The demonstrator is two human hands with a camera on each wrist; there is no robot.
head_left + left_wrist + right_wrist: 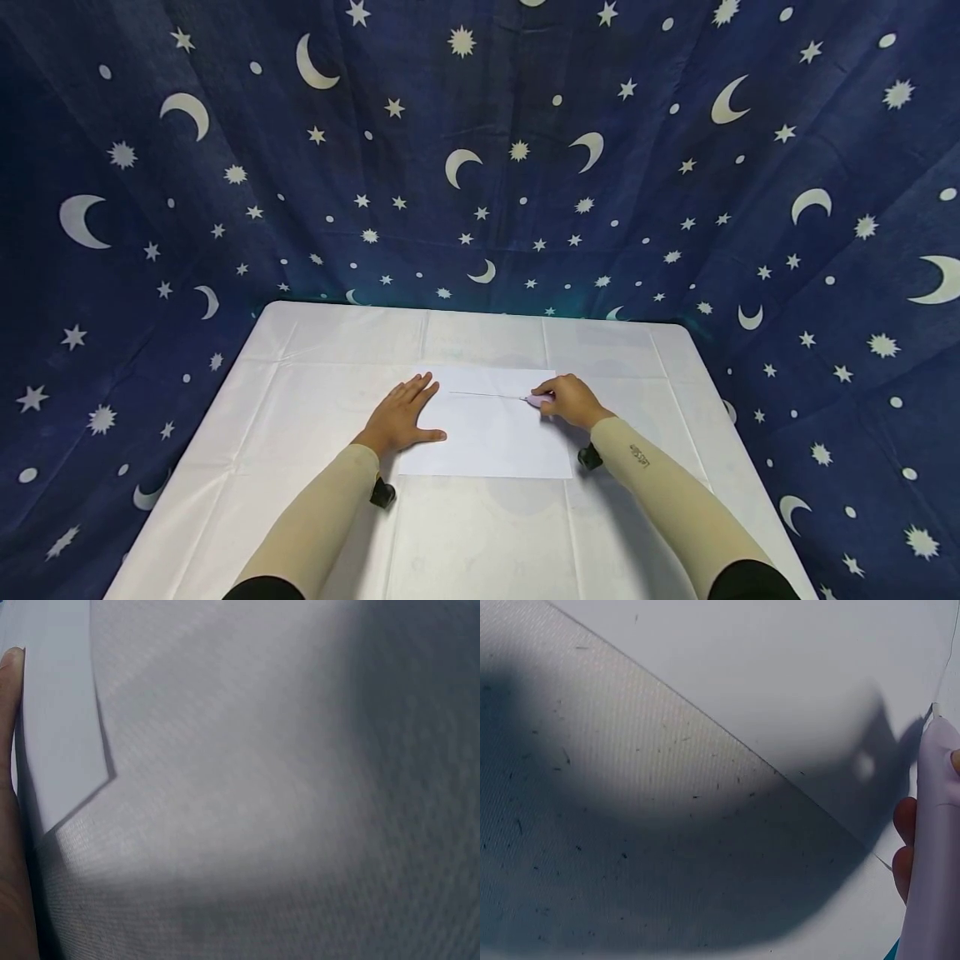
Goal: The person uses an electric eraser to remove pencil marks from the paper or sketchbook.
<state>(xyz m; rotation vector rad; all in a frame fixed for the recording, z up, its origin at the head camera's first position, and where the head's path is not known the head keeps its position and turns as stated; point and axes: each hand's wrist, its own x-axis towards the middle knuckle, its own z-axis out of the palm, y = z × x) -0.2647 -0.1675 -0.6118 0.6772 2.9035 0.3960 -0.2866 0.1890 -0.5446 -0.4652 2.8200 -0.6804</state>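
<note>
A white sheet of paper (487, 442) lies flat on the table. My right hand (573, 402) grips a pale lilac utility knife (537, 401) at the paper's right side. In the right wrist view the knife (936, 825) has a short blade at its tip, touching the paper (780, 667). A thin dark line (483, 394) runs across the upper paper to the blade; it looks like a cut. My left hand (401, 419) rests with spread fingers on the paper's left edge. In the left wrist view only its thumb side (10, 750) shows, beside a paper corner (64, 727).
A creased white cloth (480, 542) covers the table. Small dark specks (566, 756) dot the cloth and paper in the right wrist view. Behind the table hangs a dark blue curtain (420, 108) with moons and stars.
</note>
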